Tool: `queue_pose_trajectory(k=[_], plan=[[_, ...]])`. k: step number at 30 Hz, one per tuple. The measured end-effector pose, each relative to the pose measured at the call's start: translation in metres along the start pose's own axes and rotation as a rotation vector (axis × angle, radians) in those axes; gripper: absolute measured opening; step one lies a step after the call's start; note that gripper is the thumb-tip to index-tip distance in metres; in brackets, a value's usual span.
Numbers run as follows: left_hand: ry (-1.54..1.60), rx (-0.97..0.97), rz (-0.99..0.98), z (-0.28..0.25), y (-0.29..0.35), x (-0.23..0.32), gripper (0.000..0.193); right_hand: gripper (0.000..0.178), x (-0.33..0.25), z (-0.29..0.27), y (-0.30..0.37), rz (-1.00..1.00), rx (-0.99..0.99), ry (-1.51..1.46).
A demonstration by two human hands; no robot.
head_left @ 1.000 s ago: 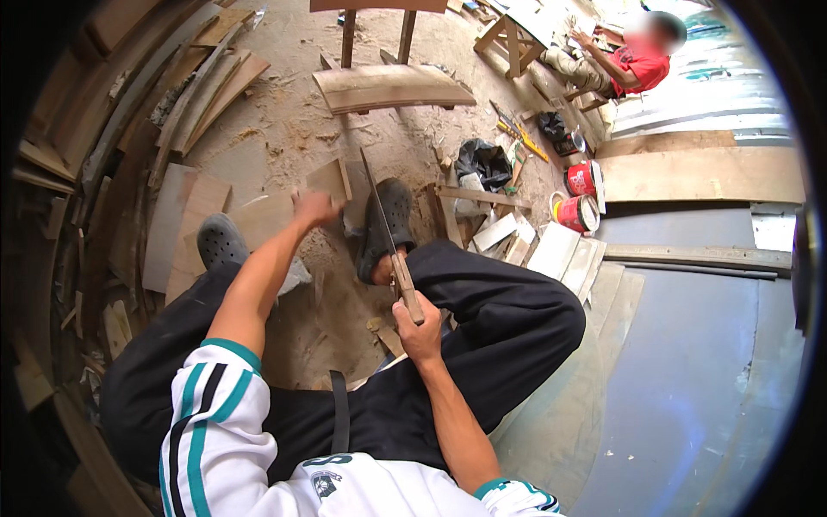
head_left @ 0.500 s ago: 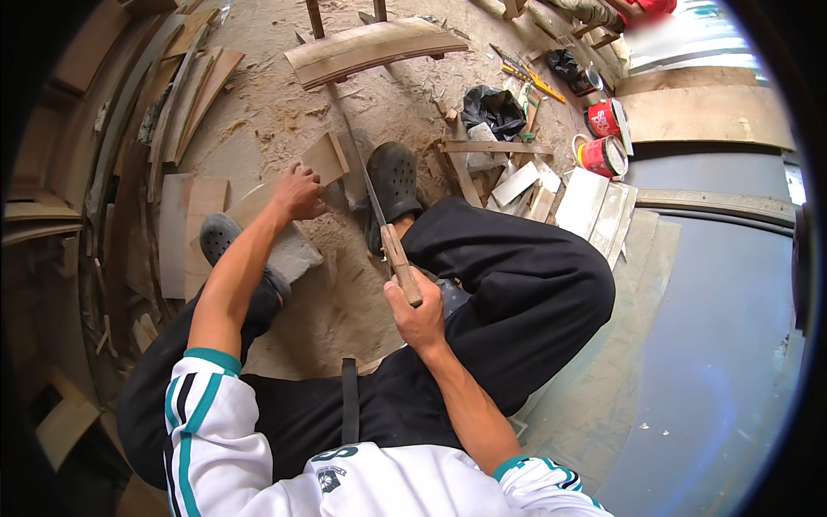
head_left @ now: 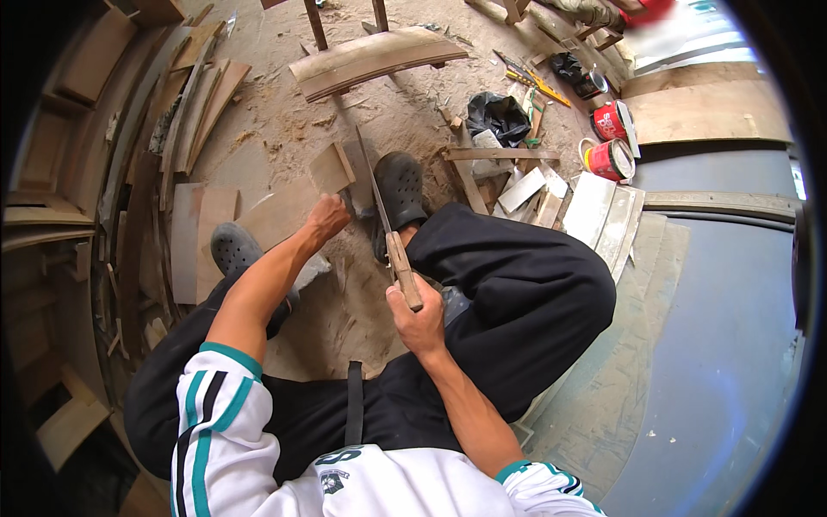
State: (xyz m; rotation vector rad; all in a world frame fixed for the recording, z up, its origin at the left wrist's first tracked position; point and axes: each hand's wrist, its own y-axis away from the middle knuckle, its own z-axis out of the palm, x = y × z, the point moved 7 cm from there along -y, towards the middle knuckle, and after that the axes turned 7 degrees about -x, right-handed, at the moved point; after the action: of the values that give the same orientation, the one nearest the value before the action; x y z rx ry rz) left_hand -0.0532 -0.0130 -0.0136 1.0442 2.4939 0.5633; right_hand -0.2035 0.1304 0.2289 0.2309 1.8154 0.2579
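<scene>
The wooden handle of a handsaw (head_left: 402, 271) is gripped by the fingers of the right hand (head_left: 419, 319), which are curled firmly around it. From those fingers the thin blade is pointed forward and slightly left, alongside a dark clog (head_left: 399, 185); whether the two are touching cannot be told. The fingers of the left hand (head_left: 327, 217) are bent inward, ahead and to the left of the right ones; whether anything is pinched by them cannot be told. Just beyond the left fingers, a small piece of wood (head_left: 330, 170) is seen. To the left of these fingers, flat boards (head_left: 217, 228) are laid on the floor (head_left: 280, 129), near a second clog (head_left: 235, 248). Well ahead of both hands' fingers, a curved wooden piece (head_left: 379, 59) is seen, and to their right a black plastic bag (head_left: 500, 119) and a red can (head_left: 610, 160).
</scene>
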Motion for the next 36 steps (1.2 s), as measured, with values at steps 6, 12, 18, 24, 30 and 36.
queue_pose_trajectory(k=[6, 12, 18, 24, 30, 36], plan=[[0.029, -0.13, 0.071, 0.011, -0.004, -0.006, 0.017, 0.019, -0.004, -0.001, 0.002, -0.043, 0.032, 0.019], [0.067, 0.015, 0.289, 0.001, 0.043, 0.017, 0.026, 0.019, -0.004, -0.002, 0.004, -0.08, 0.044, 0.044], [0.836, 0.507, -0.479, 0.003, 0.079, -0.029, 0.047, 0.018, -0.008, 0.008, 0.006, -0.097, 0.009, 0.019], [3.051, 0.421, -1.386, 0.1, 0.062, 0.019, 0.073, 0.018, -0.008, 0.013, -0.001, -0.077, -0.018, 0.004], [3.087, 1.19, -1.218, 0.115, 0.064, -0.009, 0.045, 0.019, 0.005, 0.009, -0.005, -0.076, -0.013, -0.057], [2.859, 1.454, -0.985, 0.043, 0.086, -0.014, 0.041, 0.021, 0.016, -0.026, -0.012, -0.126, 0.148, -0.222]])
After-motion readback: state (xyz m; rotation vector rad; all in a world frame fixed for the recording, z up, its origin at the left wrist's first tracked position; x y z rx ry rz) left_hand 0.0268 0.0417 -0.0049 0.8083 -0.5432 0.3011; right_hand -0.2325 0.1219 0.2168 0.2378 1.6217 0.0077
